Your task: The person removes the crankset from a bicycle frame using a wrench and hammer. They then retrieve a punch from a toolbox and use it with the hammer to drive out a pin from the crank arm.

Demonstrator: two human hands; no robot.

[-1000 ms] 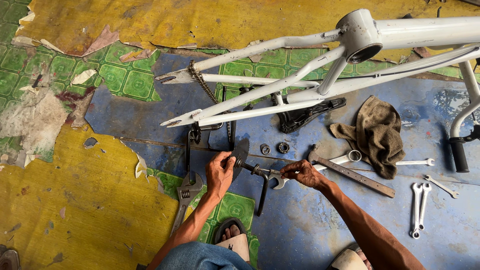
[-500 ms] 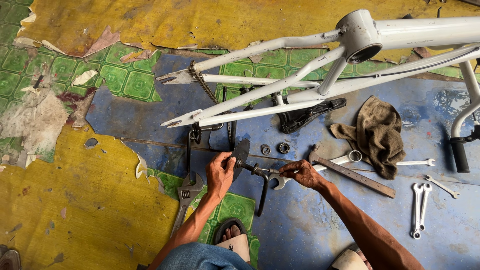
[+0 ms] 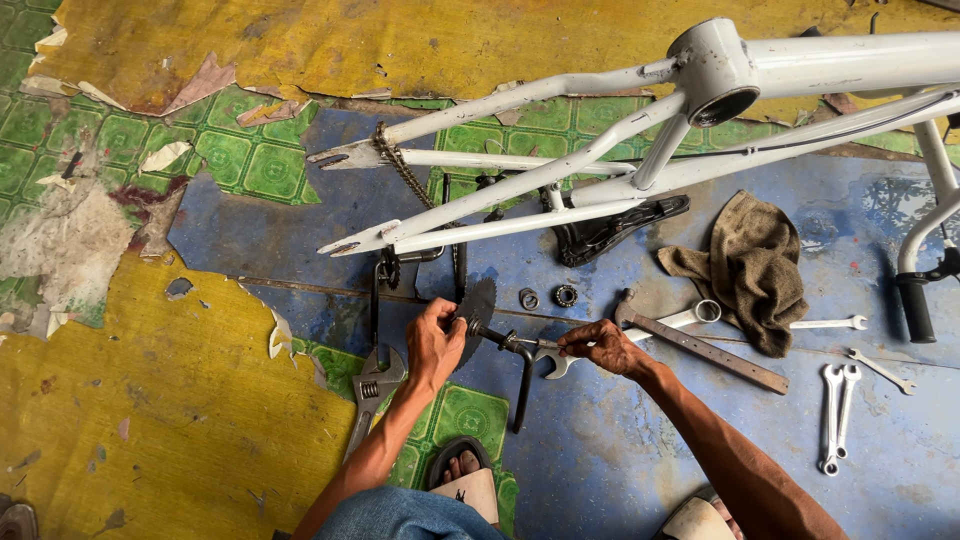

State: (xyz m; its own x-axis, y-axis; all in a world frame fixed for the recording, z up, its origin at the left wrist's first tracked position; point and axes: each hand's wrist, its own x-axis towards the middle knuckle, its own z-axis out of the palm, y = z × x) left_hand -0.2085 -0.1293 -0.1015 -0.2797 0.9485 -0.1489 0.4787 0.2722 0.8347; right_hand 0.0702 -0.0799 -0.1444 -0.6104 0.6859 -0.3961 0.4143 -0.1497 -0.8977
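My left hand (image 3: 434, 341) grips a dark toothed chainring (image 3: 478, 312) of a bicycle crank set, held on edge above the floor. Its axle runs right to a black crank arm (image 3: 523, 385) that hangs down. My right hand (image 3: 600, 346) holds a silver open-ended spanner (image 3: 553, 362) against the axle, close to the crank arm. Both hands sit just below a white bicycle frame (image 3: 640, 150) lying on its side.
An adjustable wrench (image 3: 368, 395), two small bearing rings (image 3: 548, 297), a black saddle (image 3: 610, 232), a brown rag (image 3: 755, 265), a hammer (image 3: 700, 345) and several spanners (image 3: 835, 400) lie on the worn patterned floor. A chain (image 3: 405, 175) hangs off the frame. My sandalled foot (image 3: 462, 478) is below.
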